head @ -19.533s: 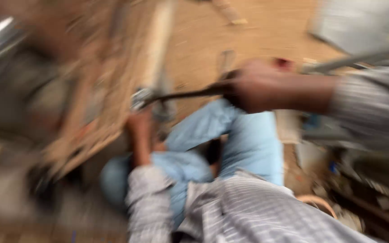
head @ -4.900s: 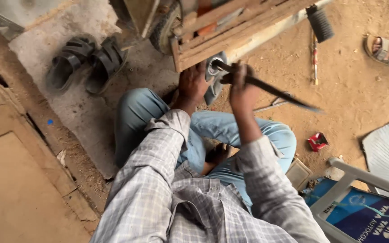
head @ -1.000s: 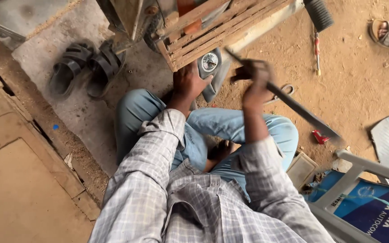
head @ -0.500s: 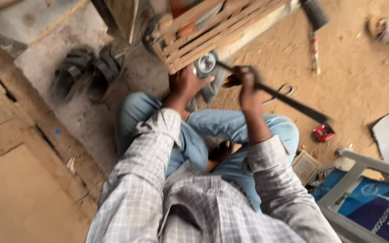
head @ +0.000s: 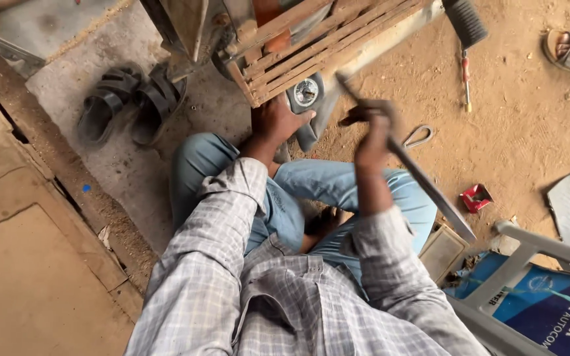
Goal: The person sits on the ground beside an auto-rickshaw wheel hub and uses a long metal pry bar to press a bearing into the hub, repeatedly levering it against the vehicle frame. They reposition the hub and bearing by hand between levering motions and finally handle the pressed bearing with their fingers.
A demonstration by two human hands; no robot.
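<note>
1. Steel bar point(head: 423, 181), long, flat and dark, sits in the right hand point(head: 372, 135), which is closed round it near its upper end. The hand is motion-blurred, so finger detail cannot be told.
2. Change noted: half a second ago the bar lay flatter, its free end pointing out to the right over the sandy ground point(head: 516, 132); it now slopes more steeply, free end lower and nearer the grey chair frame point(head: 529, 254). The right hand has also risen slightly. Judgement: the bar is being swung or levered, not resting.
3. Long axis: diagonal, upper tip at the round metal part point(head: 306, 93) under the wooden slatted frame point(head: 324, 43), lower tip down and to the right, ending just beside the small red object point(head: 475, 196).
4. Left hand point(head: 278, 122) is spread and pressed against the underside edge of the frame, just beside the round part; it holds nothing that shows. Its position matches that of half a second ago.
</note>
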